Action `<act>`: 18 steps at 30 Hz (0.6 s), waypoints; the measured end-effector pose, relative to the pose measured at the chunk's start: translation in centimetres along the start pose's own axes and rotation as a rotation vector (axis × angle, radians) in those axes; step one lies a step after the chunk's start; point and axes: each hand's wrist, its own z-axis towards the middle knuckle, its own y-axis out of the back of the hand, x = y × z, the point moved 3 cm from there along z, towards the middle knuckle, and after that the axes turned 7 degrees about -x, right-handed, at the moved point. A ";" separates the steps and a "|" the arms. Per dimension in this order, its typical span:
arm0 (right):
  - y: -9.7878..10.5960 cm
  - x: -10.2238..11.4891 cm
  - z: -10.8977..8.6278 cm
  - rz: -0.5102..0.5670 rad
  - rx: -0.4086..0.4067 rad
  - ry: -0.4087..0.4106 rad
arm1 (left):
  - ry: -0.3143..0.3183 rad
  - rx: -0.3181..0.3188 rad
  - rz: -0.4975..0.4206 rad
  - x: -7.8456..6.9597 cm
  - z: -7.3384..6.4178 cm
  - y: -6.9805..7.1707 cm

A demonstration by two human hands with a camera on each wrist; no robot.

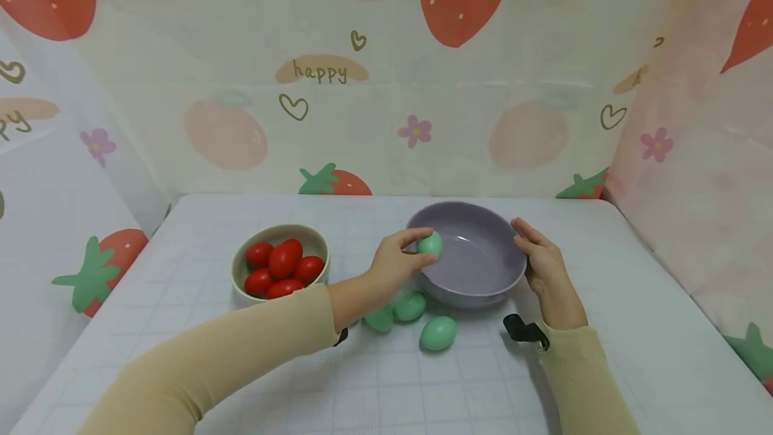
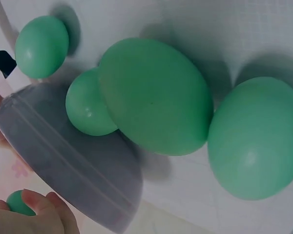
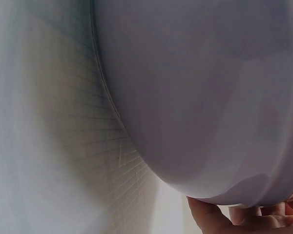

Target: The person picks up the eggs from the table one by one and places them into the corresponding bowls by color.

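My left hand pinches a green egg between thumb and fingers, over the left rim of a purple bowl. That bowl has no egg visible inside it. Against its right outer side rests my right hand, fingers fairly straight; the right wrist view shows fingertips touching the wall. Several more green eggs lie on the table in front of the bowl, such as one egg nearest me and another egg beside the bowl. My left forearm hides part of this group.
On the left stands a pale green bowl holding several red eggs. My left sleeve passes in front of it. A white gridded cloth covers the table. Strawberry-printed sheets enclose the back and sides.
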 end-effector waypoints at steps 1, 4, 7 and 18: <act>0.0 0.0 0.0 -0.005 0.002 0.002 | 0.005 -0.002 -0.007 -0.1 0.1 -0.1; 0.0 0.0 0.0 -0.015 0.000 0.003 | 0.013 -0.005 -0.022 -0.1 0.5 -0.6; 0.0 0.0 0.0 -0.022 0.002 0.007 | 0.023 -0.006 -0.016 -0.1 1.0 -1.1; 0.2 -0.1 0.1 0.022 0.012 0.006 | 0.069 -0.001 0.003 0.4 3.5 -2.8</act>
